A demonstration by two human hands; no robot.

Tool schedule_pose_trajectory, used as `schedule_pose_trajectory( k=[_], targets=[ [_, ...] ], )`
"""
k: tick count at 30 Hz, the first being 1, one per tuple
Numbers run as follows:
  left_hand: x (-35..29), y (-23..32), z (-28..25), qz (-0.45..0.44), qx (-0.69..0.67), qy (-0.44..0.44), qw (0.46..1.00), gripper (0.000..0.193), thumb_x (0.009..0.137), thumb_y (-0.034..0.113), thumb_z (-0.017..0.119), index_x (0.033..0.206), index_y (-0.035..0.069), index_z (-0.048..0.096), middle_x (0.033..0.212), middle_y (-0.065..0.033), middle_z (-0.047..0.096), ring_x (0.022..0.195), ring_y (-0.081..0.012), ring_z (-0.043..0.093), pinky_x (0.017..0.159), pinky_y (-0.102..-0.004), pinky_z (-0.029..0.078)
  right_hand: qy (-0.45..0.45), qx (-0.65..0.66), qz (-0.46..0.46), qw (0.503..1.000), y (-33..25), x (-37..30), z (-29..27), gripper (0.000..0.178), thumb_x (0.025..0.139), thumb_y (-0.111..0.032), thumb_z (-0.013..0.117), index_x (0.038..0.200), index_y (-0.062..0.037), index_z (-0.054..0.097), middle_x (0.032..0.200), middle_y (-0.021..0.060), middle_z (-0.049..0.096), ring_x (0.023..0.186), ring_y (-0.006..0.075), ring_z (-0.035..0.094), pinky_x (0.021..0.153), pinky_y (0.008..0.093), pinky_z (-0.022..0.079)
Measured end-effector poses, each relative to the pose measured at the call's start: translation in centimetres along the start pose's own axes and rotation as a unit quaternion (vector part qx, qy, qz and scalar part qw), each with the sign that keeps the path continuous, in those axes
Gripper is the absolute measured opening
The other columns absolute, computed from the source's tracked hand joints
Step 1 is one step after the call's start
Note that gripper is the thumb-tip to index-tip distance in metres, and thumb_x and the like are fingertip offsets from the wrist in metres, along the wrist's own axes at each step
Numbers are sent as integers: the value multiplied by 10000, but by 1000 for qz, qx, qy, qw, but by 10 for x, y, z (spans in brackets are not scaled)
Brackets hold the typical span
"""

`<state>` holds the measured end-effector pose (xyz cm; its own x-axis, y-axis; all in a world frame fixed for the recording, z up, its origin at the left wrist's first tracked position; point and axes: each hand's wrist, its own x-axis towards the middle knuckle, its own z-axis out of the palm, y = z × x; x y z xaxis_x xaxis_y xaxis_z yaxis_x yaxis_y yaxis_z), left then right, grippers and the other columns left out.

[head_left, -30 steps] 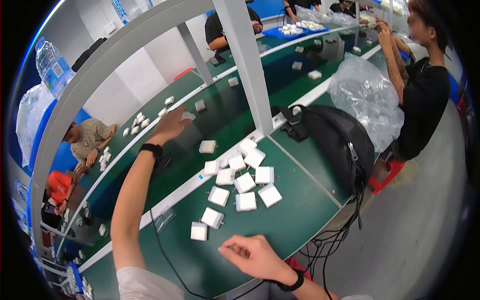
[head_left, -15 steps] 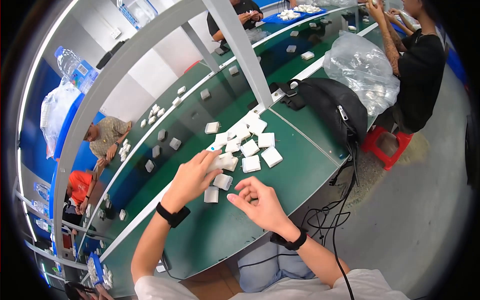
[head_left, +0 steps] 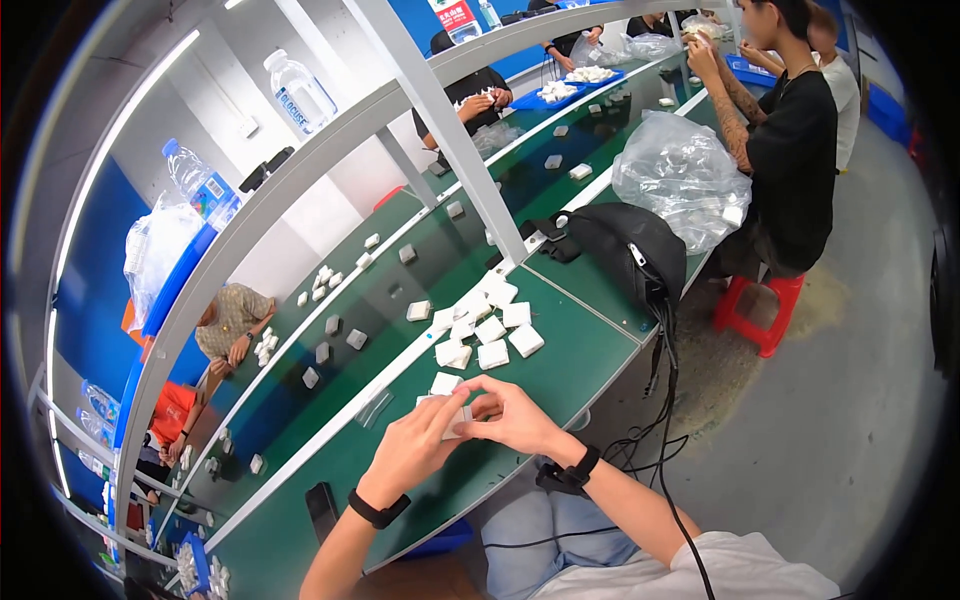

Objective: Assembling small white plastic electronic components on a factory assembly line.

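My left hand (head_left: pixel 412 448) and my right hand (head_left: pixel 517 413) meet over the near part of the green bench. Between their fingers is a white charger block (head_left: pixel 461 418), mostly covered, with both hands closed on it. Just beyond my fingertips another white charger block (head_left: pixel 445 383) lies on the bench. Farther off sits a loose cluster of square white charger blocks (head_left: pixel 490 329), some overlapping, beside the pale rail of the conveyor.
A green conveyor belt (head_left: pixel 385 290) carries scattered white blocks past the bench. A black bag (head_left: pixel 625 245) with cables and a clear plastic bag (head_left: pixel 680 180) lie to the right. A black phone-like object (head_left: pixel 322 512) rests at the left. Other people sit along the line.
My hands have come together around a charger block, and the left has drawn back from the cluster. The view has shifted, so the bench appears lower and farther left.
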<state>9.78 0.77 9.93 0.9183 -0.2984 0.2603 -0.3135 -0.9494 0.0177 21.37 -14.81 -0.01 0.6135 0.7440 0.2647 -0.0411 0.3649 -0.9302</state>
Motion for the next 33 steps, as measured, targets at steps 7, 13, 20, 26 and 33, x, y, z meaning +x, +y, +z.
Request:
schedule_pose_trajectory(
  k=[7,13,20,26,33],
  targets=[
    [-49,-65,-16,-174,-18,14,985,761,831,296,885,1462,36,549,1448,-203,595,1334,-406,579,1115,-445,496,33,14,1,999,12,14,3,422,885,-42,830,1251,11,626,922,67,750,826,86,694,741,252,555],
    [-99,-116,9,-298,-32,-33,954,695,920,324,815,1491,30,550,1534,-217,543,1447,-382,491,1202,-431,412,46,-8,-14,999,8,14,7,372,896,-40,819,1209,17,626,923,84,756,807,83,681,728,254,556],
    [-106,-124,24,-317,76,41,944,589,885,297,822,1346,-2,610,1381,-181,621,1276,-381,590,1031,-457,525,40,-49,-17,998,13,5,9,375,911,-43,821,1241,-3,648,944,32,686,873,73,656,786,249,567],
    [-102,-102,10,-320,85,-25,943,375,840,292,843,1086,51,695,984,-148,716,898,-386,710,741,-493,542,10,-51,-14,999,11,2,2,390,928,-80,810,1277,47,692,985,70,740,884,93,681,822,270,577],
    [-78,46,-37,-247,-37,36,968,431,1005,263,665,1374,51,595,1155,-211,647,969,-412,691,854,-498,569,-1,-41,-13,999,5,6,6,349,974,-76,758,1286,34,646,1138,94,753,1018,117,702,927,295,580]
  ],
)
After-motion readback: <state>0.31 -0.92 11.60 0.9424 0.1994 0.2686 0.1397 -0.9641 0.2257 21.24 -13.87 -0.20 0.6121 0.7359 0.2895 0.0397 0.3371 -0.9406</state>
